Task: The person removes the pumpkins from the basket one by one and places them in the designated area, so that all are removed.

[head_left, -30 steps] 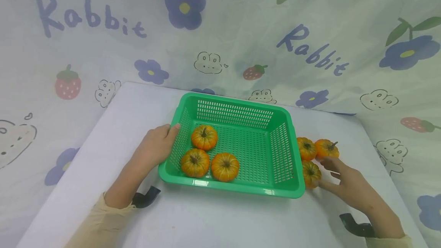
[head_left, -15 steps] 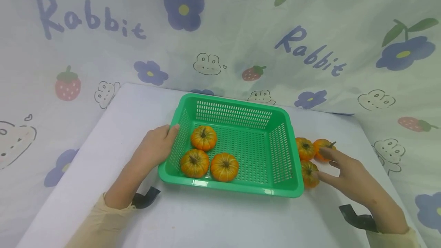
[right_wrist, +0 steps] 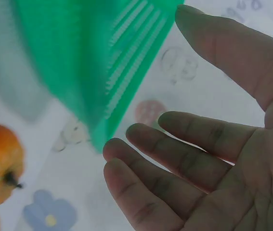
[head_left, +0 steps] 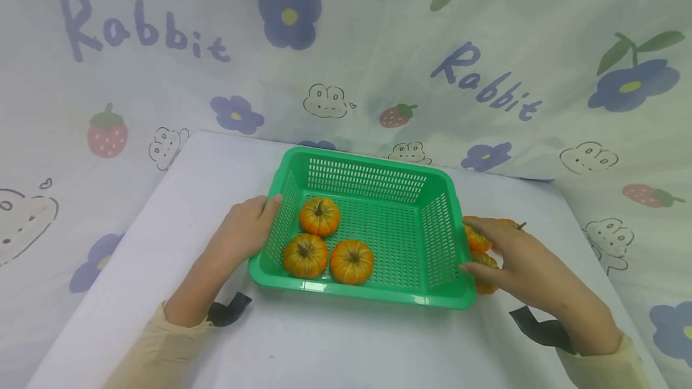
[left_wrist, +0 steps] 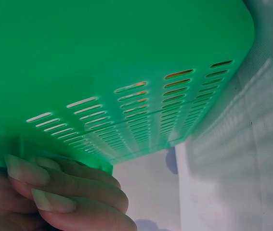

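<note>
Right, mid-scene on the white cloth-covered table (head_left: 324, 347), the rectangular green plastic basket (head_left: 357, 295) looks light and stiff, best held by its side rims. Left hand (head_left: 241, 228) clamps the left one; right hand (head_left: 521, 260), fingers apart, partly hides ribbed orange pumpkins (head_left: 477, 240) just right; its rim contact's unclear.

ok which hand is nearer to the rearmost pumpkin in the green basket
Left. The left hand grips the green basket on its left side, just across the wall from the rearmost pumpkin; the right hand is at the basket's opposite side, farther off.
</note>
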Available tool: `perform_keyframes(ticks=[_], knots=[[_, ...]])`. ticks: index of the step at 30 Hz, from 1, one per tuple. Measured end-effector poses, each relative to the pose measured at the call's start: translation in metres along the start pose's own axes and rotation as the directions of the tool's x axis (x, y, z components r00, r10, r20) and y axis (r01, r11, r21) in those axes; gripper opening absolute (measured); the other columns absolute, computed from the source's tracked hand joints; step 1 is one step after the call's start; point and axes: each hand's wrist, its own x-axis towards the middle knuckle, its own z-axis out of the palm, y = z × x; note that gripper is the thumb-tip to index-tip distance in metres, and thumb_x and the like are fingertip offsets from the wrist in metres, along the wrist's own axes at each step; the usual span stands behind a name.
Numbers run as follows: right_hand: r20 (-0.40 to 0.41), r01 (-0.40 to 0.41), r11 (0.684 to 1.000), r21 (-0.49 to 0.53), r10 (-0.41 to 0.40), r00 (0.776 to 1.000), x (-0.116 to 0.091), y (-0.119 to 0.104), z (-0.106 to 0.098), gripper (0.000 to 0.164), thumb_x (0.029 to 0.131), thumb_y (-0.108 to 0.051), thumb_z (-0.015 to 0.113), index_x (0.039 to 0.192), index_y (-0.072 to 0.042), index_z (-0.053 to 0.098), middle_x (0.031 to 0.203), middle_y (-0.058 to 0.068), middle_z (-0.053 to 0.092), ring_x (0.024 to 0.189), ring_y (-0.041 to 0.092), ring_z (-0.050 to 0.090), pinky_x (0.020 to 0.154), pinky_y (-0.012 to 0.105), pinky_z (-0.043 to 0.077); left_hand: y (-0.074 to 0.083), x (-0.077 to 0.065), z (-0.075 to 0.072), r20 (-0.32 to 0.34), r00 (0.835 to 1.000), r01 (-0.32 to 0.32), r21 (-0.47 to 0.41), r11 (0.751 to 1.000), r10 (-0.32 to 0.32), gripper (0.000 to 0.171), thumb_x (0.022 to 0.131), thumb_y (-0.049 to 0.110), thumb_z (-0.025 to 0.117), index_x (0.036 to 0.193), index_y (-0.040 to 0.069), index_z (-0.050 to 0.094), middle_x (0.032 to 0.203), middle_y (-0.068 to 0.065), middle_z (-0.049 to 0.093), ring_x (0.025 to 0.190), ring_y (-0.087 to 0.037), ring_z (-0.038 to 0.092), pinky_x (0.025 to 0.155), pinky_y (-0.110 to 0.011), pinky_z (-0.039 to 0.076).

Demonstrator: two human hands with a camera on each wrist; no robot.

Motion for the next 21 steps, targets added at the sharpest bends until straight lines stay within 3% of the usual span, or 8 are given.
perform_keyframes(ticks=[9,21], knots=[[0.063,0.141,0.988,-0.069,-0.137,0.989,0.033,-0.036,-0.003,0.078,0.089,-0.039,0.085,0.151,-0.008,0.051,0.148,0.012,0.058,0.133,0.034,0.058,0.104,0.056,0.049,0.001,0.0,-0.001,0.001,1.0,-0.003,0.001,1.0,0.003,0.055,0.113,0.05,0.028,0.099,0.004,0.056,0.078,-0.011,0.055,0.068,-0.025,0.055,0.061,-0.036,0.049],[0.196,0.295,0.945,-0.141,-0.266,0.944,0.069,-0.082,0.009,0.076,0.088,-0.039,0.086,0.15,-0.01,0.053,0.148,0.008,0.058,0.136,0.031,0.055,0.104,0.05,0.051,0.001,0.0,0.0,0.015,1.0,0.019,-0.013,1.0,-0.019,0.055,0.113,0.051,0.028,0.101,0.005,0.057,0.079,-0.011,0.057,0.069,-0.024,0.057,0.061,-0.036,0.05]])
